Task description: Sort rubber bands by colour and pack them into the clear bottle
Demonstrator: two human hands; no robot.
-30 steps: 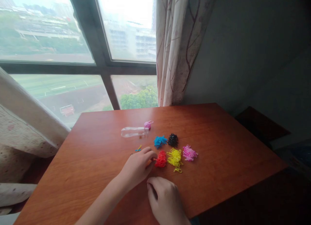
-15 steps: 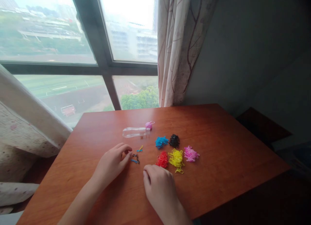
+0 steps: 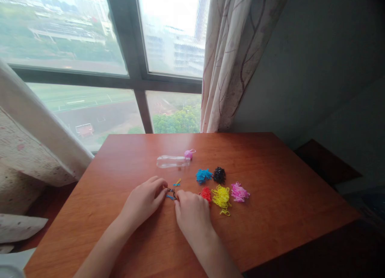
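Observation:
My left hand point(image 3: 146, 198) has thumb and fingertips pinched on one end of a short strand of small black loops point(image 3: 171, 190). At the strand's other end, the curled fingers of my right hand point(image 3: 194, 212) close on a black loop; the exact grip is partly hidden. Between the hands lies a blue loop point(image 3: 170, 197), apparently joined to the strand. Just beyond, a yellow loop point(image 3: 178, 181) lies with a blue one on the table. A pile of red loops point(image 3: 205, 194) sits right beside my right hand, partly covered by it.
Further right are piles of yellow loops point(image 3: 221, 196), blue loops point(image 3: 203, 176), black loops point(image 3: 219, 175) and pink loops point(image 3: 240, 192). A clear bottle point(image 3: 172, 162) lies behind, near a pink cap point(image 3: 189, 154). The wooden table point(image 3: 270, 178) meets a window and curtains point(image 3: 225, 61).
My right hand has moved left and forward to the black strand, its fingertips now on it. My left hand has closed in on the strand's near end. The view has shifted slightly.

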